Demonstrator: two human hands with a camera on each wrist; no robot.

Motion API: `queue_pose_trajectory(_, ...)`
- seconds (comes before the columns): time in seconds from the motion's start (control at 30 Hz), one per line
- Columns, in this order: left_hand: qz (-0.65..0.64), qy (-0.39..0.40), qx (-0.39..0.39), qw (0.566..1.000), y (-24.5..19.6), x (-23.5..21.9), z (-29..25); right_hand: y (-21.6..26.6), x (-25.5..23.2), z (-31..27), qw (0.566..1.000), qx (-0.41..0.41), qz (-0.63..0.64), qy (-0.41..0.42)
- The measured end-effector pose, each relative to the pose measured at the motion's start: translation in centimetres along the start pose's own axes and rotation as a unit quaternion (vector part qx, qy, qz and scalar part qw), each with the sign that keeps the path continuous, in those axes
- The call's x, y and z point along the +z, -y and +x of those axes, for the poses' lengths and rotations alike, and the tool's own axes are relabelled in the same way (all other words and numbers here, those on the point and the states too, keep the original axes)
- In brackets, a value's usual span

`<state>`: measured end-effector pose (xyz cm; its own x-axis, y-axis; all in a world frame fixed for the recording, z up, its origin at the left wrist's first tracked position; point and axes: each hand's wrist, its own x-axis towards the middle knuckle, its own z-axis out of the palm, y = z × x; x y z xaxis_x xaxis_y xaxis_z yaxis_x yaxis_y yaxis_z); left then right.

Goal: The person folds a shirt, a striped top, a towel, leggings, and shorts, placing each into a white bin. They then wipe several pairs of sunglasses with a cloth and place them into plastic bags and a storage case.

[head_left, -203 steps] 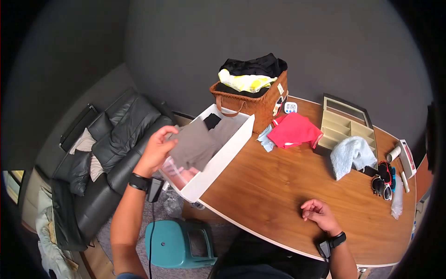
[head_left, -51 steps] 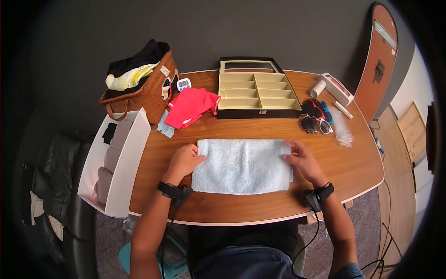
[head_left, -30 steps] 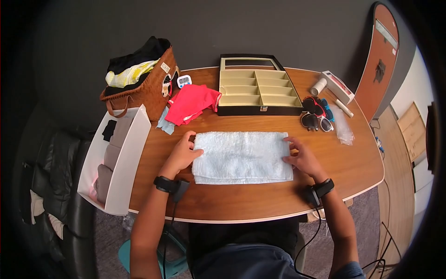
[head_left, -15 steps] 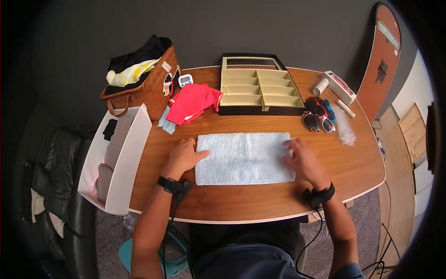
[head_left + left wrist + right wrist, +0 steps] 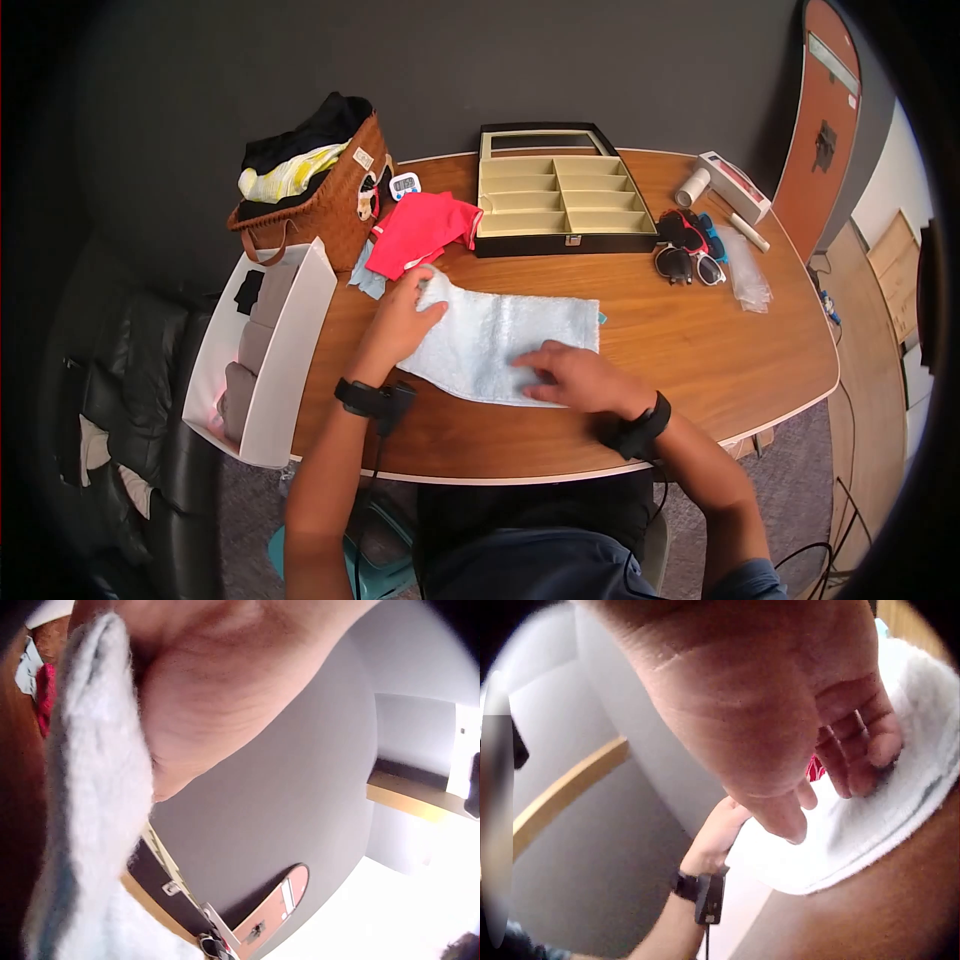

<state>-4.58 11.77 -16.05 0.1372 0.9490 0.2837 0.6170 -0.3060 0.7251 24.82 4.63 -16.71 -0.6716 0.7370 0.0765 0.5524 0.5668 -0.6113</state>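
A pale blue towel [image 5: 480,325] lies folded into a rectangle on the wooden table, its left end raised and curved. My left hand [image 5: 398,325] pinches that end; in the left wrist view the fluffy towel [image 5: 97,787] hangs close beside the palm. Over the front middle of the cloth reaches my right hand [image 5: 585,378], thumb and fingers apart. Its fingertips [image 5: 885,750] touch the towel's surface in the right wrist view, without gripping it. A small teal tag [image 5: 602,318] sticks out at the towel's right edge.
Behind the towel stand a box with cream compartments [image 5: 520,212] and a red cloth [image 5: 425,232]. A white bin [image 5: 308,370] of folded grey cloths and a brown basket [image 5: 335,225] of clothes are at left. Sunglasses [image 5: 675,262] and a clear plastic bag [image 5: 748,272] lie at right.
Earlier my left hand held a grey cloth at the bin and the towel lay bunched on the box. Since half a second ago, the towel's left end has risen; my right hand has moved left.
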Motion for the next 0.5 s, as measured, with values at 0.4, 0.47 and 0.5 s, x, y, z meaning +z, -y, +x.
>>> queue_pose_trajectory(0.4,-0.141,0.223,-0.027,0.964,-10.3,9.2,0.4,-7.1,-3.1,-2.7,0.823,0.248,0.464,-0.214)
queue_pose_trajectory(0.47,-0.075,0.17,0.007,0.983,-7.4,9.4,0.6,-7.4,-3.0,-2.9,0.848,0.245,0.417,-0.215)
queue_pose_trajectory(0.5,-0.01,0.109,0.039,0.993,-6.0,9.2,0.5,-7.4,-2.8,-2.9,0.875,0.239,0.366,-0.21)
